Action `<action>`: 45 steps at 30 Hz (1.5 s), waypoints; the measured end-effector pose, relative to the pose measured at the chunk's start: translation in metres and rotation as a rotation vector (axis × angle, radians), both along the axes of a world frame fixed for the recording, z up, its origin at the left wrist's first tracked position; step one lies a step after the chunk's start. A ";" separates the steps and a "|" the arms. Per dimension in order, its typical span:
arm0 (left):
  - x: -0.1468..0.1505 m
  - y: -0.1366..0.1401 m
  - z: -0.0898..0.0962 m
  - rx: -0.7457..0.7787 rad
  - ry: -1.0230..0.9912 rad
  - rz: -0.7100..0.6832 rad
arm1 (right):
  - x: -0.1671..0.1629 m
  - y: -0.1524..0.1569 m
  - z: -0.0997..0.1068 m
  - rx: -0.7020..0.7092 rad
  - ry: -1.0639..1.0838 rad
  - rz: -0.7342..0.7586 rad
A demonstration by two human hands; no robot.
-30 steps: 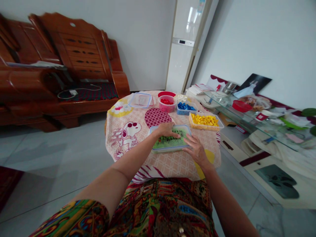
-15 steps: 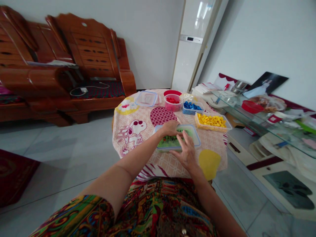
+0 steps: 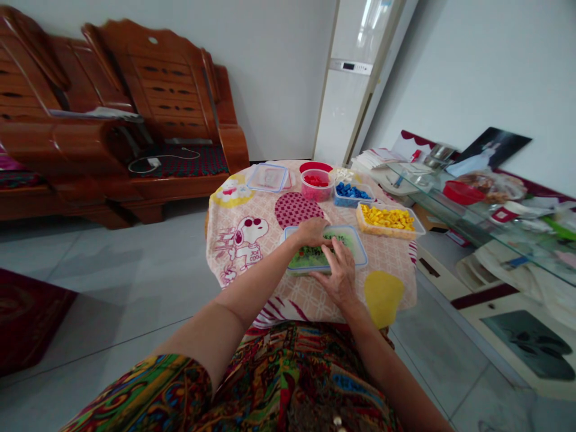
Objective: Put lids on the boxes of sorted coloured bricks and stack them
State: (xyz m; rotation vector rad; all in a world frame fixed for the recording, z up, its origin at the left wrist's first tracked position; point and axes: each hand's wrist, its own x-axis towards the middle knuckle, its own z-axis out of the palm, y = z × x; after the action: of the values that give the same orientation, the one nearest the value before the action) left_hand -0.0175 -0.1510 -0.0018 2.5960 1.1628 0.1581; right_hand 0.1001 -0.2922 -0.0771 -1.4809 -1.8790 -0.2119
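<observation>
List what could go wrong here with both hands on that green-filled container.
1. The container of green pieces sits near the table's front edge; the left hand and right hand pressing on it could slide it on the cloth.
2. The open yellow tray lies just beyond; a right-hand sweep might knock it and scatter pieces.

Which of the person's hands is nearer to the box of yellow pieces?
Right. The right hand lies on the green box's near edge, closer to the yellow box; the left hand rests on the green box's far left side.
</observation>
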 end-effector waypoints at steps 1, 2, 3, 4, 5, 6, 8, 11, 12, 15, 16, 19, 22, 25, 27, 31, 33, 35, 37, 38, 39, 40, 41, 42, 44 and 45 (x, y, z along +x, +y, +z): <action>-0.002 0.000 -0.001 -0.008 -0.034 -0.009 | 0.000 -0.002 0.002 -0.008 0.003 0.013; -0.005 0.001 -0.001 -0.011 -0.083 -0.023 | 0.002 -0.004 0.004 -0.012 0.012 0.032; -0.009 0.001 -0.002 -0.005 -0.149 -0.031 | 0.005 -0.006 0.006 -0.008 0.030 0.049; -0.015 0.000 -0.003 0.014 -0.227 -0.024 | 0.009 -0.007 0.008 0.007 0.060 0.056; -0.022 0.000 -0.003 0.047 -0.312 0.009 | 0.016 -0.009 0.010 0.031 0.103 0.043; -0.031 -0.002 -0.004 0.093 -0.396 0.080 | 0.024 -0.009 0.011 0.062 0.156 0.006; -0.052 -0.007 -0.006 0.176 -0.528 0.296 | 0.043 -0.008 0.014 0.114 0.262 -0.128; -0.084 -0.017 -0.010 0.190 -0.584 0.570 | 0.072 0.000 0.017 0.063 0.342 -0.298; -0.094 -0.021 -0.011 0.179 -0.563 0.630 | 0.078 0.003 0.018 0.005 0.353 -0.313; -0.111 -0.033 -0.015 0.133 -0.447 0.723 | 0.087 0.013 0.022 -0.162 0.354 -0.320; -0.114 -0.036 -0.016 0.103 -0.416 0.728 | 0.087 0.016 0.024 -0.195 0.348 -0.334; -0.116 -0.045 -0.018 -0.044 -0.411 0.704 | 0.085 0.023 0.029 -0.244 0.320 -0.412; -0.114 -0.053 -0.016 -0.124 -0.445 0.690 | 0.083 0.027 0.031 -0.275 0.278 -0.465; -0.112 -0.058 -0.013 -0.111 -0.395 0.667 | 0.081 0.030 0.031 -0.310 0.235 -0.483; -0.111 -0.061 -0.010 -0.110 -0.354 0.657 | 0.080 0.032 0.031 -0.334 0.212 -0.494; -0.107 -0.063 -0.008 -0.128 -0.309 0.641 | 0.076 0.037 0.029 -0.354 0.171 -0.530; -0.105 -0.064 -0.008 -0.133 -0.301 0.628 | 0.075 0.038 0.028 -0.352 0.160 -0.544; -0.104 -0.064 -0.008 -0.150 -0.291 0.622 | 0.074 0.038 0.027 -0.346 0.153 -0.557; -0.103 -0.066 -0.009 -0.157 -0.271 0.609 | 0.073 0.038 0.026 -0.340 0.144 -0.568; -0.103 -0.067 -0.010 -0.146 -0.255 0.594 | 0.073 0.037 0.025 -0.339 0.138 -0.572; -0.102 -0.068 -0.011 -0.128 -0.238 0.576 | 0.074 0.037 0.025 -0.342 0.131 -0.577; -0.101 -0.069 -0.013 -0.109 -0.220 0.559 | 0.074 0.038 0.024 -0.346 0.125 -0.578; -0.100 -0.071 -0.014 -0.093 -0.203 0.546 | 0.075 0.038 0.023 -0.350 0.120 -0.578; -0.099 -0.072 -0.015 -0.082 -0.186 0.539 | 0.075 0.038 0.022 -0.351 0.116 -0.576; -0.096 -0.074 -0.017 -0.067 -0.157 0.545 | 0.077 0.039 0.021 -0.339 0.115 -0.566; -0.096 -0.074 -0.018 -0.061 -0.146 0.548 | 0.077 0.040 0.021 -0.330 0.116 -0.559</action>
State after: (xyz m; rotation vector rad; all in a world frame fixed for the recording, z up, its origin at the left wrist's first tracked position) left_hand -0.1133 -0.2252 -0.0194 2.1107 1.7573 0.4089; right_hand 0.1775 -0.2523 -0.0565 -2.1785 -1.4159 -0.0699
